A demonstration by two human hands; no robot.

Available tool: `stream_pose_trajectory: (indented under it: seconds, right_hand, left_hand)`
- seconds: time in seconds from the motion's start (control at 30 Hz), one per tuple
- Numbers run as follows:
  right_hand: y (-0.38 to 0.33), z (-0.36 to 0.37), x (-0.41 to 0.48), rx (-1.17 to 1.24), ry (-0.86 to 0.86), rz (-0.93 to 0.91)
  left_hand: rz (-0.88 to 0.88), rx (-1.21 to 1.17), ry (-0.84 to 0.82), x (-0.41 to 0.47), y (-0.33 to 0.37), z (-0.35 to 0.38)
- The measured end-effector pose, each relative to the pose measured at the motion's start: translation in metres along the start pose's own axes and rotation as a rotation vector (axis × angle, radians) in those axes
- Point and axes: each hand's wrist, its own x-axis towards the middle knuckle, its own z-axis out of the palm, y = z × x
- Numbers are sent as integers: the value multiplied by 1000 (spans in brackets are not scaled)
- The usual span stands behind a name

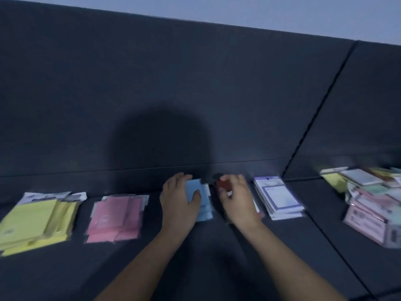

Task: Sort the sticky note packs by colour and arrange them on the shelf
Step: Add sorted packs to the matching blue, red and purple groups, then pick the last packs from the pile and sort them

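these packs look light, thin and film-wrapped, so i judge them slippery and quick to fan out; best taken by the edges with a thumb on the face. my left hand (180, 198) curls over the far edge of the blue packs (201, 205), thumb pressed on top, at 12 o'clock on the dark shelf (65, 270). just toward 3 o'clock, my right hand (236, 200) pinches a red pack (223, 184) in bent fingers. the unsorted pile (373, 198) lies farther toward 3 o'clock.

Sorted stacks (115, 216) lie left of the heap (373, 203).
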Motion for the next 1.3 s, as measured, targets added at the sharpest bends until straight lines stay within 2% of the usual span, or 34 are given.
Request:
stream_pose_trajectory:
  seconds: [0.27,0.6,0.93,1.3]
  right_hand:
    - [35,-74,-45,-120,41,117]
    - [110,-184,-104,-191,149,246]
    - [196,-249,-130,-86,204,399]
    - [247,-267,-89,-41,263,507]
  left_hand:
    - [275,-78,-176,-25,66,48]
    - [407,-43,-403,-79,148,138]
    - [338,74,-604,-112,203,213]
    - [261,104,-656,-90,213,267]
